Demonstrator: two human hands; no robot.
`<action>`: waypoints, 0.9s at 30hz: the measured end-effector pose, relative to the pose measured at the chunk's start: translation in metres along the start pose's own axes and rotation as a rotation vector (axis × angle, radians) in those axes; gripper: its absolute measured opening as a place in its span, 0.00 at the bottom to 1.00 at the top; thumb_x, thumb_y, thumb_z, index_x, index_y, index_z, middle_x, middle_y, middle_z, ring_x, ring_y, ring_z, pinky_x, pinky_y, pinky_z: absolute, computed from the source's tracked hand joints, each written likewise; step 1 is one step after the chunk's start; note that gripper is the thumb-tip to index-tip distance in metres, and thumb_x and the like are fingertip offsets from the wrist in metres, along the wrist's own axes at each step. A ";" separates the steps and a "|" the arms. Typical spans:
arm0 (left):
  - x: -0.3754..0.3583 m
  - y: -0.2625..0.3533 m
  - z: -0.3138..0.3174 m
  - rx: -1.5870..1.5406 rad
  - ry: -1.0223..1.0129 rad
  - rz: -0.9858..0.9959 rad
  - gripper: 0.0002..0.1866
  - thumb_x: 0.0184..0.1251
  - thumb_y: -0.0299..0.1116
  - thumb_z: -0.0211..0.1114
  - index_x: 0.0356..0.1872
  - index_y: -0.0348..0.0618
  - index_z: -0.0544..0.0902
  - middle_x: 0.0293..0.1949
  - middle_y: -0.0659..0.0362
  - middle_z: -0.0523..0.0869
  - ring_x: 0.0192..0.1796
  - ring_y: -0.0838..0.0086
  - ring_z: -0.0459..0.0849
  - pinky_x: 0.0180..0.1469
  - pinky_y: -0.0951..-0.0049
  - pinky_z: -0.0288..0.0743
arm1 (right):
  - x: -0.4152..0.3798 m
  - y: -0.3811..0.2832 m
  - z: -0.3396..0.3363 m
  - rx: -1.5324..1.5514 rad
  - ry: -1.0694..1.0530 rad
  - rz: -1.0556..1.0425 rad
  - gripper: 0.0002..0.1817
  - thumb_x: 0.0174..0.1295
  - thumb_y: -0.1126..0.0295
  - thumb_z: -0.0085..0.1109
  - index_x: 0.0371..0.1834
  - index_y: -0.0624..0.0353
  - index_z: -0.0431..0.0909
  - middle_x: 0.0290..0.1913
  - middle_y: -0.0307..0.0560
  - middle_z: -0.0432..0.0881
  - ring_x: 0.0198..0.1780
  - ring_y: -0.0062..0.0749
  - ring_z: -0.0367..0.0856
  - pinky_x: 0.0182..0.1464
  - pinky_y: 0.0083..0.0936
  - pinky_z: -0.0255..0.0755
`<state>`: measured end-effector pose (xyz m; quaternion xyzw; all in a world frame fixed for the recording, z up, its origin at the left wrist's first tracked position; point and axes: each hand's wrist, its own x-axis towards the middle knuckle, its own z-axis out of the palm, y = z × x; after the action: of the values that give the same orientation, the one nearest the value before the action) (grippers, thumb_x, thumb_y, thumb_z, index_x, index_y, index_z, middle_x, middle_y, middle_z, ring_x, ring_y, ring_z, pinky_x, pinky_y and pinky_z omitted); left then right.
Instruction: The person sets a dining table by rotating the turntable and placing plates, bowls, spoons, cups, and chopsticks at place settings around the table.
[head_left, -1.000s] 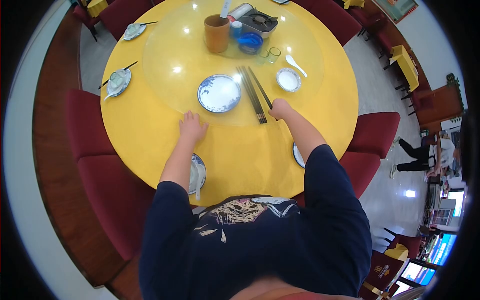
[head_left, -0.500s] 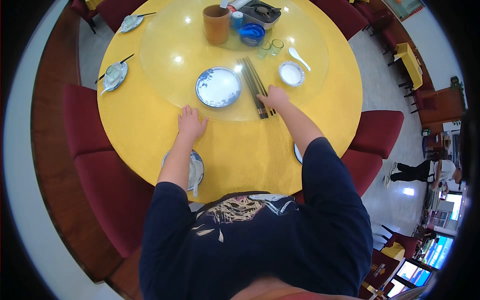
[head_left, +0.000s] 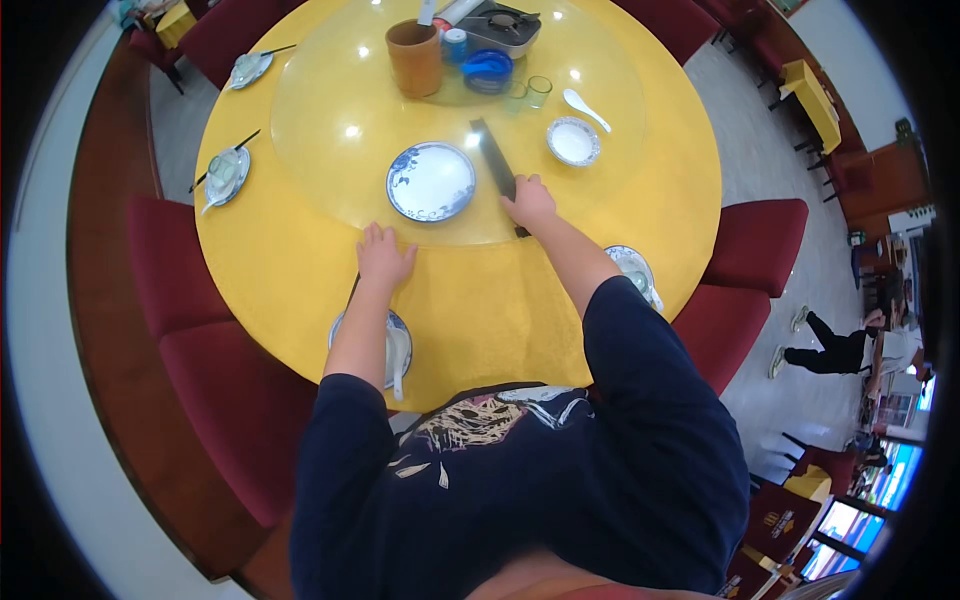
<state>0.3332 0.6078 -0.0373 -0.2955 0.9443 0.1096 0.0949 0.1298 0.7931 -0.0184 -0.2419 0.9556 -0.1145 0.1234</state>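
Note:
My right hand (head_left: 531, 202) is closed around the near part of a dark bundle of chopsticks (head_left: 493, 158), which lies slanted on the glass turntable (head_left: 330, 130). My left hand (head_left: 384, 256) rests on the yellow tabletop at the turntable's near edge, its fingers spread and holding nothing. Between and beyond my hands sits a blue-and-white plate (head_left: 431, 182). To the right of the chopsticks stands a small white bowl (head_left: 573, 142), with a white spoon (head_left: 587, 110) just behind it.
A brown pot (head_left: 414, 62), a blue container (head_left: 487, 72), a green glass (head_left: 539, 92) and a portable stove (head_left: 503, 27) stand farther back. Place settings line the table's edge. Red chairs (head_left: 180, 262) surround it. A person (head_left: 848, 350) walks at the right.
The chopsticks were fanned apart and are now gathered into a tight bundle. My right hand has moved slightly left and closed around them. My left hand stays nearly in place.

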 end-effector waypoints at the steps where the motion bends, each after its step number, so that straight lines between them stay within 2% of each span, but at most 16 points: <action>1: 0.000 0.000 -0.002 -0.003 -0.010 -0.003 0.33 0.57 0.53 0.50 0.57 0.37 0.62 0.63 0.43 0.53 0.66 0.57 0.49 0.63 0.54 0.47 | -0.001 0.000 0.000 0.008 0.002 0.001 0.25 0.48 0.54 0.57 0.43 0.60 0.67 0.43 0.54 0.68 0.44 0.45 0.72 0.43 0.35 0.71; 4: -0.001 0.003 -0.006 -0.005 -0.026 -0.001 0.33 0.56 0.53 0.51 0.56 0.38 0.62 0.63 0.43 0.53 0.66 0.57 0.50 0.62 0.52 0.47 | -0.007 0.001 -0.007 0.059 -0.016 0.017 0.26 0.48 0.53 0.57 0.45 0.60 0.67 0.43 0.54 0.68 0.45 0.45 0.72 0.44 0.35 0.70; 9: 0.000 0.002 -0.008 0.025 -0.054 -0.005 0.33 0.57 0.54 0.50 0.57 0.40 0.62 0.63 0.44 0.55 0.66 0.58 0.52 0.61 0.49 0.48 | -0.037 0.024 -0.025 0.126 0.115 -0.046 0.27 0.48 0.52 0.56 0.47 0.60 0.68 0.45 0.54 0.69 0.47 0.45 0.71 0.47 0.35 0.68; 13: 0.001 0.000 -0.013 0.049 -0.111 -0.003 0.34 0.57 0.55 0.48 0.59 0.42 0.60 0.64 0.47 0.53 0.67 0.61 0.49 0.63 0.49 0.42 | -0.073 0.092 -0.053 0.133 0.177 -0.124 0.26 0.49 0.52 0.54 0.47 0.59 0.70 0.47 0.55 0.70 0.50 0.45 0.69 0.50 0.36 0.66; 15: -0.001 -0.007 -0.016 0.029 -0.117 0.018 0.33 0.58 0.54 0.47 0.60 0.43 0.60 0.64 0.48 0.53 0.67 0.60 0.49 0.63 0.48 0.41 | -0.097 0.138 -0.077 0.105 0.163 -0.001 0.24 0.49 0.54 0.54 0.45 0.59 0.73 0.48 0.56 0.71 0.51 0.46 0.69 0.52 0.35 0.65; 18: -0.013 -0.025 -0.021 -0.099 0.021 0.037 0.30 0.60 0.51 0.47 0.60 0.44 0.59 0.64 0.49 0.55 0.67 0.59 0.48 0.62 0.46 0.40 | -0.130 0.219 -0.085 0.069 0.275 0.152 0.21 0.48 0.57 0.55 0.41 0.61 0.75 0.46 0.57 0.73 0.47 0.46 0.72 0.50 0.34 0.66; 20: -0.034 -0.033 -0.031 -0.207 0.210 0.051 0.28 0.60 0.48 0.48 0.58 0.42 0.62 0.62 0.46 0.58 0.66 0.55 0.50 0.62 0.48 0.43 | -0.151 0.256 -0.078 0.066 0.344 0.118 0.22 0.49 0.57 0.57 0.40 0.64 0.74 0.38 0.56 0.76 0.44 0.45 0.73 0.48 0.32 0.67; 22: -0.063 -0.052 -0.032 -0.298 0.323 0.057 0.25 0.60 0.45 0.50 0.55 0.40 0.65 0.59 0.44 0.61 0.64 0.52 0.53 0.62 0.51 0.46 | -0.177 0.248 -0.084 0.146 0.232 0.203 0.26 0.47 0.56 0.60 0.44 0.65 0.72 0.41 0.58 0.75 0.46 0.44 0.72 0.49 0.31 0.67; 27: -0.137 -0.080 -0.015 -0.489 0.383 -0.004 0.21 0.59 0.40 0.54 0.49 0.35 0.71 0.54 0.39 0.67 0.61 0.48 0.59 0.61 0.60 0.53 | -0.195 0.219 -0.067 0.142 0.189 0.071 0.32 0.45 0.54 0.60 0.52 0.60 0.65 0.48 0.59 0.69 0.50 0.46 0.70 0.50 0.33 0.67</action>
<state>0.4884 0.6133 -0.0012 -0.3268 0.8900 0.2758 -0.1585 0.1815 1.0867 0.0194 -0.1865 0.9604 -0.1999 0.0539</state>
